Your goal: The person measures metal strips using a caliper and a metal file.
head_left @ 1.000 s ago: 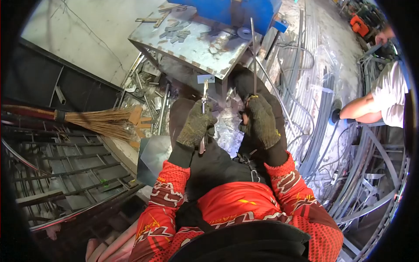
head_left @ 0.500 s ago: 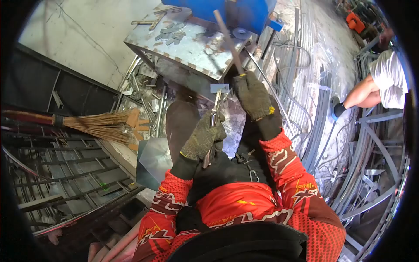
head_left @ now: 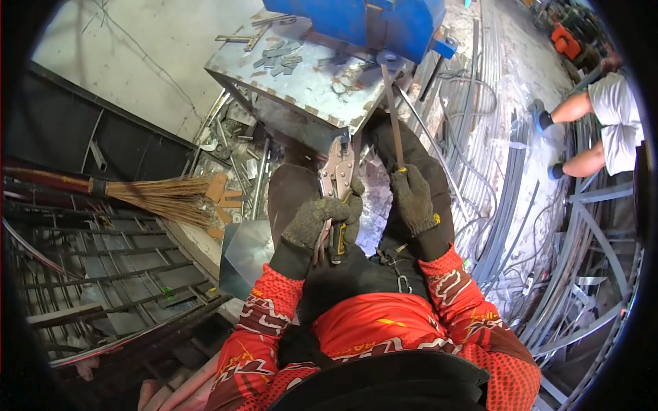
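Steel, bare and rust-flecked: a thin straight rod (head_left: 392,109), held near upright in the gloved right hand (head_left: 413,203), with the fingers wrapped shut round its near end. Its far end reaches a ring-shaped washer (head_left: 386,57) at the right corner of the worktop (head_left: 308,85). Judged stiff and light for its length, apt to lever and swing at the tip — best gripped low, as here, where the knit glove gives purchase on the smooth shank.

Locking pliers (head_left: 338,171): plated, bright, rigid, likely dense for their size. The left hand (head_left: 317,220) has its fingers closed about the handles, and the nose points away toward the worktop's near edge. Whether the jaws bite anything cannot be told. Take by the handles, clear of the release lever.

Surroundings: worktop of scuffed sheet metal, strewn with flat offcuts (head_left: 275,56), with a blue machine (head_left: 370,20) at its far side. Straw broom (head_left: 161,195) to the left. Curved grey bars (head_left: 497,178) lie across the floor to the right — beyond them, a co-worker's arm (head_left: 574,106).
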The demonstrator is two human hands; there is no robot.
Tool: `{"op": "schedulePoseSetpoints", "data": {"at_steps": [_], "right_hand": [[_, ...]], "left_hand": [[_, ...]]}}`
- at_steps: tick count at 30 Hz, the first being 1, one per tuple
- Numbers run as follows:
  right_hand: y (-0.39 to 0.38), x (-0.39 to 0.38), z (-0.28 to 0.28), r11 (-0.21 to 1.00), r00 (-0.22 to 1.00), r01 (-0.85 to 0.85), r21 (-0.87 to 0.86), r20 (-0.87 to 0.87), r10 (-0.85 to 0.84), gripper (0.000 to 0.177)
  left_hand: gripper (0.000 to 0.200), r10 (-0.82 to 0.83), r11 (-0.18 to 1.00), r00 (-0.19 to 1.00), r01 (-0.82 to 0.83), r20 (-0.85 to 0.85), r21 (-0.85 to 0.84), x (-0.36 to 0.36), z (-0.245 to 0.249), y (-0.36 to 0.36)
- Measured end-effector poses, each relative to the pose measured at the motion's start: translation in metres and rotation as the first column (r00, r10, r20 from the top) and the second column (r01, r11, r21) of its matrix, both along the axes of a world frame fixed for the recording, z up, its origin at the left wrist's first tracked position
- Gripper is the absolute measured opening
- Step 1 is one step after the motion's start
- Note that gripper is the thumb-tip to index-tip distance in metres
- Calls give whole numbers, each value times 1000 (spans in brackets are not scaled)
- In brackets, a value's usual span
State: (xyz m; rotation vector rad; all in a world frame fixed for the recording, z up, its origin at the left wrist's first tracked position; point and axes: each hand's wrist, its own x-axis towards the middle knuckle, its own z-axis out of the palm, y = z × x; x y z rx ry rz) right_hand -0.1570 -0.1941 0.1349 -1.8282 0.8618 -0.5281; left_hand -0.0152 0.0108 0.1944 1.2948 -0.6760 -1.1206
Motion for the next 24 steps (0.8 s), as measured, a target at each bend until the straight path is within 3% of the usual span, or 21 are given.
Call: {"op": "schedulePoseSetpoints", "data": {"at_steps": [1, 2, 3, 4, 5, 6, 8, 10, 12, 13, 15, 16, 17, 18, 20, 22, 24], "right_hand": [[3, -3, -1, 1000, 1000, -4, 0, 1, 4, 32], [7, -6, -2, 997, 1000, -2, 78, -11, 2, 32], [12, -7, -1, 988, 1000, -3, 153, -21, 6, 32], [19, -9, -1, 989, 1000, -20, 145, -14, 22, 32], [30, -11, -1, 964, 996, -67, 257, 72, 50, 32], [40, -11, 0, 925, 985, -125, 359, 157, 72, 34], [62, -3, 22, 925, 948, -195, 325, 305, 93, 39], [66, 8, 22, 869, 967, -238, 435, 191, 170, 40], [58, 21, 39, 867, 959, -281, 411, 78, 273, 34], [53, 27, 33, 870, 958, -283, 405, 75, 277, 34], [45, 45, 23, 949, 956, -276, 154, 140, 256, 28], [45, 54, 26, 949, 955, -280, 146, 137, 261, 28], [46, 63, 31, 942, 964, -245, 231, 162, 211, 29], [48, 74, 42, 926, 971, -210, 314, 180, 159, 29], [37, 100, 51, 951, 981, -180, 252, 116, 155, 38], [15, 127, 51, 949, 948, -314, 18, 66, 312, 41], [-2, 156, 72, 942, 943, -327, -78, 37, 330, 36]], "left_hand": [[28, -15, 1000, 948, 10, -316, -17, 4, -7, -6], [25, -32, 999, 800, 11, -600, -38, 7, -11, -11], [25, -25, 999, 802, 0, -596, -43, 5, -10, -19], [20, 157, 988, 849, -139, -504, 73, 1, -8, -30], [17, 334, 942, 858, -289, -390, 170, -3, -7, -39], [17, 348, 937, 854, -311, -387, 157, -5, -12, -46], [17, 494, 866, 866, -481, -81, 138, -2, -38, -58], [19, 526, 849, 843, -515, -109, 119, 1, -64, -64], [22, 529, 831, 797, -557, -292, -14, 2, -73, -68], [26, 538, 815, 795, -575, -279, -66, 5, -71, -69], [27, 536, 804, 775, -589, -335, -75, 17, -69, -76], [28, 533, 795, 752, -602, -387, -74, 26, -67, -80], [29, 535, 821, 793, -570, -292, -44, 46, -74, -83], [29, 536, 817, 789, -575, -299, -51, 61, -71, -94], [17, 655, 718, 732, -680, -189, -149, 86, -53, -113], [29, 584, 780, 794, -606, -169, -156, 114, -31, -114], [31, 510, 786, 776, -596, -372, -165, 135, -23, -125]]}}
